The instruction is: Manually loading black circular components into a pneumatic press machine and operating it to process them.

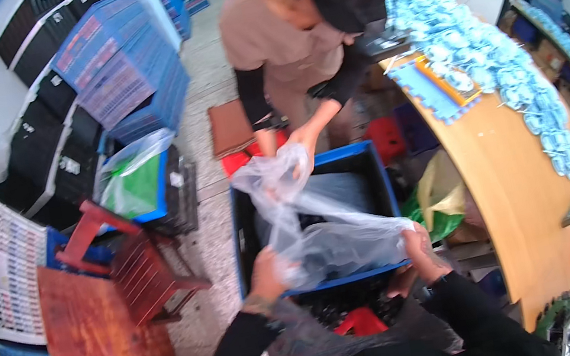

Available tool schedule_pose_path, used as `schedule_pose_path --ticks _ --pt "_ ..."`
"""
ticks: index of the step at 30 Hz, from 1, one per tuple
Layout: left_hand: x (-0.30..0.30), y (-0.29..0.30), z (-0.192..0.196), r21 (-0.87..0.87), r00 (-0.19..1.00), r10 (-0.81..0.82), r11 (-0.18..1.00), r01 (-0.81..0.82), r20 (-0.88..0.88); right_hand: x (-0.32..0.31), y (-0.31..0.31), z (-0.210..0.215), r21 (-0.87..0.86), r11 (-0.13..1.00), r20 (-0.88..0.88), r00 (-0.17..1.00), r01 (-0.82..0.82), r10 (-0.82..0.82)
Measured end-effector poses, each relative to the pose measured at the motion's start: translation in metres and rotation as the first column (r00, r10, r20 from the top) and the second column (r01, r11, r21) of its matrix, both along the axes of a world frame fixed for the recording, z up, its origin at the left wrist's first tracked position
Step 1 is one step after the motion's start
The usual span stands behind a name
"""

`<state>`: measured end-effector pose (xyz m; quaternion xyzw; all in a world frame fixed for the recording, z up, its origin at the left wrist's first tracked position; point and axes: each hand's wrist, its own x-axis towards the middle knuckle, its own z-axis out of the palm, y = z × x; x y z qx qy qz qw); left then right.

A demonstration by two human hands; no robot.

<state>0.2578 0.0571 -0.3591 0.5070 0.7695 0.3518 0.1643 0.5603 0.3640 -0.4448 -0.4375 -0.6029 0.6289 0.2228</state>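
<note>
A clear plastic bag (323,228) is stretched over a blue plastic crate (372,156) on the floor. My left hand (267,275) grips the bag's near left edge. My right hand (423,249) grips its near right edge. Across the crate a person in a tan shirt and black cap bends over, and that person's hands (287,144) hold the bag's far edge. Dark contents show through the plastic inside the crate. A red object (358,320) lies just below the crate's near rim.
A red wooden stool (138,267) and a wooden tabletop (94,345) stand at the left. Stacked blue crates (122,62) and black bins line the far left. A curved wooden table (517,169) at the right carries a long pile of light blue items (482,47).
</note>
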Motion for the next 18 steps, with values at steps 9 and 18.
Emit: schedule_pose_path --ticks 9,18 --pt "-0.066 -0.085 -0.03 -0.383 0.79 -0.287 0.921 0.072 -0.542 0.055 0.029 0.007 0.373 0.399 0.899 0.432 -0.838 0.068" --pt "-0.061 -0.229 -0.116 -0.657 0.953 0.278 0.697 -0.288 -0.122 -0.012 -0.012 0.06 0.383 0.329 0.805 0.487 -0.863 0.338"
